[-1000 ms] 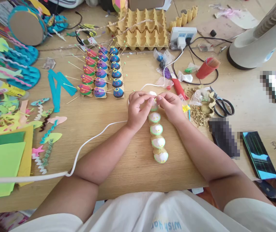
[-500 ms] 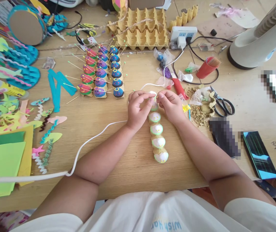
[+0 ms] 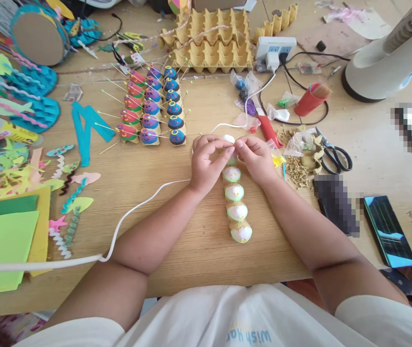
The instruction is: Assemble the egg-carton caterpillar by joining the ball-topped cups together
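Both my hands meet above the far end of an egg-carton strip, whose cups carry white caps with green rims and small yellow dots. My left hand is closed in a pinch, thumb against forefinger. My right hand pinches too, its fingertips touching those of the left. Whatever sits between the fingertips is too small to make out. The hands partly cover the farthest cups of the strip. To the left stand three rows of finished carton cups, red, purple and dark blue, with thin sticks poking out.
Beyond are egg trays and a power strip. At right lie scissors, a red cup of sticks, bags of clay and a phone. A white cable crosses my left arm. Paper cut-outs cover the left side.
My fingertips have come closer together and now touch, where a small gap showed before. The strip lies as it did; the view has shifted very slightly.
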Demonstrator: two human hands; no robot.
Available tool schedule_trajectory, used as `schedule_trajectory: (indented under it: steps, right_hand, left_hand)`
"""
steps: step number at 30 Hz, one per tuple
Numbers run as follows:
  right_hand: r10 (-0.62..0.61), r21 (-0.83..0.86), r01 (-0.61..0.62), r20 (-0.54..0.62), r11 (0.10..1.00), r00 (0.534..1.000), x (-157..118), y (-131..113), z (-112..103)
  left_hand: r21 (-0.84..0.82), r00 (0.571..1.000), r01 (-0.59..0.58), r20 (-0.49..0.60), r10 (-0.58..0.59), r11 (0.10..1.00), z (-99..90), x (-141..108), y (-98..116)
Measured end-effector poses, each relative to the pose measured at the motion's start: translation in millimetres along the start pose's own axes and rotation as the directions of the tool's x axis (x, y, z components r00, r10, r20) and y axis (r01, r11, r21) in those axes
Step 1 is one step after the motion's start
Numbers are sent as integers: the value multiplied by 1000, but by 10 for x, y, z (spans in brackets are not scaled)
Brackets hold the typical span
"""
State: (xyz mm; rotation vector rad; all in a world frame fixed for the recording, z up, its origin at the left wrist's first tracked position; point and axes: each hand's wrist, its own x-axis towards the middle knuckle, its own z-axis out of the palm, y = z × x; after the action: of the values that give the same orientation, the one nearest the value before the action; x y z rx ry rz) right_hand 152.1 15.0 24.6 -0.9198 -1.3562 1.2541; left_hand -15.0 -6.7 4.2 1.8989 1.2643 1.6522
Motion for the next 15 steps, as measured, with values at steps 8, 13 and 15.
schedule_trajectory:
  steps: [8, 13, 15]
  right_hand:
    - [7, 43, -9, 44, 999, 999, 2, 39, -23]
    - [13, 89, -20, 84, 996, 996, -14, -36, 4]
    - [14, 98, -21, 74, 995, 997, -15, -39, 6]
  left_hand:
    - [-34, 995, 95, -16, -95, 995, 17, -2, -55]
    - [-42, 993, 117, 0, -117, 992, 23, -8, -60]
    - [-41, 993, 118, 2, -118, 992, 23, -7, -47]
